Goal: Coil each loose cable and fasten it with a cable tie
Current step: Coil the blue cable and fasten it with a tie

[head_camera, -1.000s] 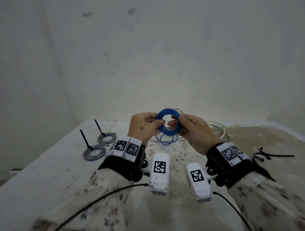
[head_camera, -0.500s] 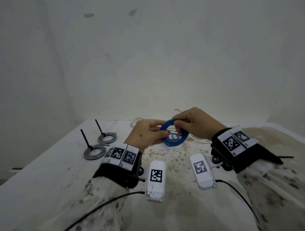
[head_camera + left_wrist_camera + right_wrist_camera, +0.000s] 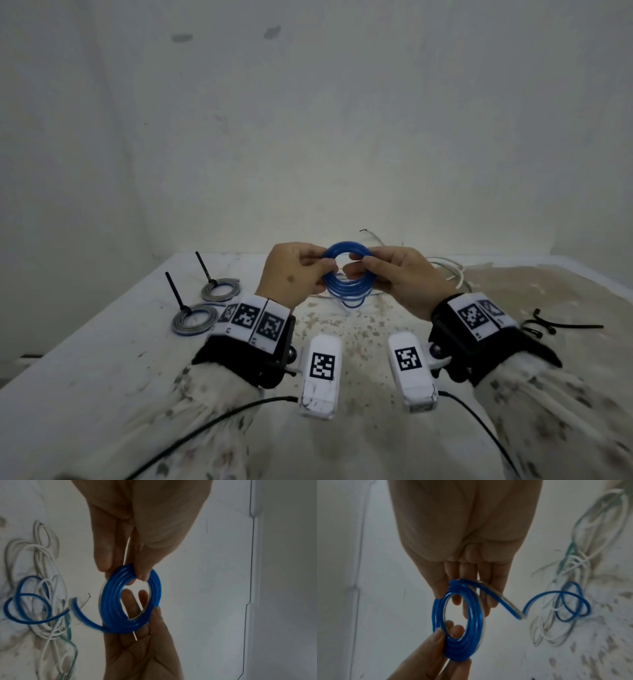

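Both hands are holding a blue cable coil point(image 3: 347, 270) up above the white, speckled table point(image 3: 102, 342), roughly over its far middle. The left hand point(image 3: 291, 274) is pinching the coil's left side, thumb and fingers point(image 3: 142, 566) clamped on the stacked turns. The right hand point(image 3: 404, 277) is gripping the opposite side, its thumb lying on the near face of the ring and its fingers point(image 3: 458, 597) curled behind it; in the left wrist view two of these fingertips are showing through the opening of the ring. The coil is standing nearly upright, its opening facing the person.

A loose blue tail point(image 3: 556, 601) is running off the ring and dropping down to the table, where it is lying in a few open loops. Those loops are resting on top of a tangle of white cables point(image 3: 42, 601), with a green strand among them, lying near the far edge of the table just behind the hands.

On the left side of the table two grey coiled cables are lying flat, well apart from the hands: the nearer one point(image 3: 195, 317) and the farther one point(image 3: 220, 289), each fastened with a black cable tie whose tail point(image 3: 203, 265) is sticking up at a slant. On the right side a few loose black cable ties point(image 3: 561, 325) are lying on the table beside the right wrist.
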